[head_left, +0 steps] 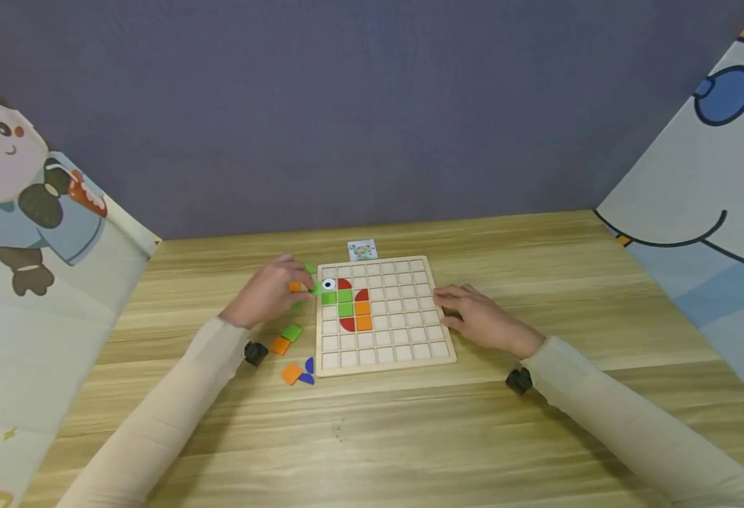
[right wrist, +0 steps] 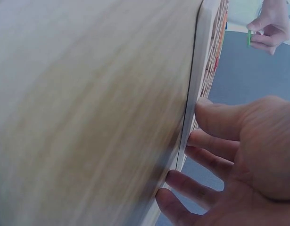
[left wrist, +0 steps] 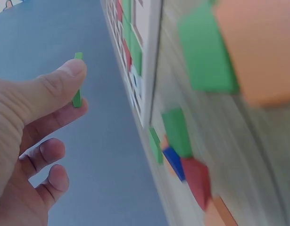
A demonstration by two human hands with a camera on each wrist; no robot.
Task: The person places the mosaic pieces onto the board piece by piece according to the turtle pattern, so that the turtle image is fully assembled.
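My left hand (head_left: 270, 293) is at the left edge of the wooden grid board (head_left: 410, 317). Between its thumb and a finger it pinches a thin green tile (left wrist: 77, 100), seen edge-on and raised off the table in the left wrist view. At the board's right edge, my right hand (head_left: 483, 317) touches the rim with its thumb and fingertips. Pieces fill some cells on the board's left side: a white eye tile (head_left: 328, 284), green squares (head_left: 345, 310), orange squares (head_left: 363, 322) and red curved pieces (head_left: 346, 324).
Left of the board lie loose pieces: a green square (head_left: 292, 332), orange squares (head_left: 291, 373) and blue curved pieces (head_left: 306, 379). A small picture card (head_left: 362, 250) lies behind the board. A dark blue-grey panel (head_left: 372, 120) rises behind the table (head_left: 378, 444).
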